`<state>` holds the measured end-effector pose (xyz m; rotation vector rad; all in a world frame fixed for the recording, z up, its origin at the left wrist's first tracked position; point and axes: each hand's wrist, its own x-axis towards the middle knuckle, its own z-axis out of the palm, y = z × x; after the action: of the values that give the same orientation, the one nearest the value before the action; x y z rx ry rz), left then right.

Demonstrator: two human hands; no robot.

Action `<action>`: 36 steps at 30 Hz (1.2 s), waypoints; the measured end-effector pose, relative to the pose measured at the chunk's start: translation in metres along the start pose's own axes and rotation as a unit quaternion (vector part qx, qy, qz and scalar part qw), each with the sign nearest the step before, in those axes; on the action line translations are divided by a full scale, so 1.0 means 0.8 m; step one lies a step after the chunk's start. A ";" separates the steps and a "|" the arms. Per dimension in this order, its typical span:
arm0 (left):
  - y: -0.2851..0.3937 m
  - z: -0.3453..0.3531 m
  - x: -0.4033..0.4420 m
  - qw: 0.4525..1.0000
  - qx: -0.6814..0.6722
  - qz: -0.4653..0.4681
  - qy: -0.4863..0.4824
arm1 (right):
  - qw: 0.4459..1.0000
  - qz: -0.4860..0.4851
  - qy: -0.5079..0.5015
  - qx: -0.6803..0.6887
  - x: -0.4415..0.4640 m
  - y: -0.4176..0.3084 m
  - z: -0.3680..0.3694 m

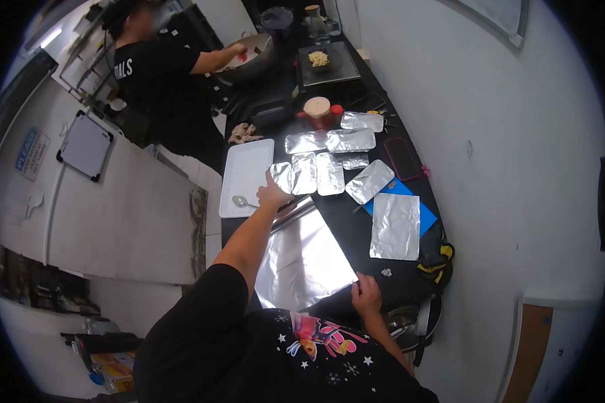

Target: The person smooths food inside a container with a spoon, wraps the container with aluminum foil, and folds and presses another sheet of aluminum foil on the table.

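A large sheet of aluminum foil (302,258) lies on the black table in front of me, with the foil roll (293,213) at its far end. My left hand (273,193) reaches forward, its index finger stretched out against a small foil-covered container (281,176). The other fingers of that hand are partly hidden. At the sheet's near right corner, my right hand (366,294) has its fingers curled at the foil edge and appears to pinch it. Several more foil-covered containers (304,173) stand close together beyond the roll. A separate cut foil piece (395,227) rests over a blue folder-like sheet (429,220).
Left of my reach is a white tray (238,176) with a spoon (240,201). Farther back are a red lidded container (318,114), a phone-like object (402,158) and a scale-like plate with pale food (319,59). A co-worker (158,67) reaches into a large pan (249,67).
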<state>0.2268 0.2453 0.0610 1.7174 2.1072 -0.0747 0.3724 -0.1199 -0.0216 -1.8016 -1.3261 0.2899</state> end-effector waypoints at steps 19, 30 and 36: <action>-0.001 0.034 0.028 0.996 -0.058 -0.030 0.059 | 0.999 -0.011 -0.032 -0.011 0.002 0.001 -0.001; 0.002 -0.021 0.019 0.985 -0.048 0.095 0.133 | 0.999 -0.003 -0.040 -0.009 0.003 0.000 -0.002; 0.032 -0.060 0.005 0.909 -0.080 0.409 0.024 | 1.000 -0.016 -0.020 -0.005 0.004 0.000 -0.001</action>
<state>0.2365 0.2697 0.1091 2.3476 1.2172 0.3756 0.3743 -0.1179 -0.0204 -1.7898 -1.3862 0.3026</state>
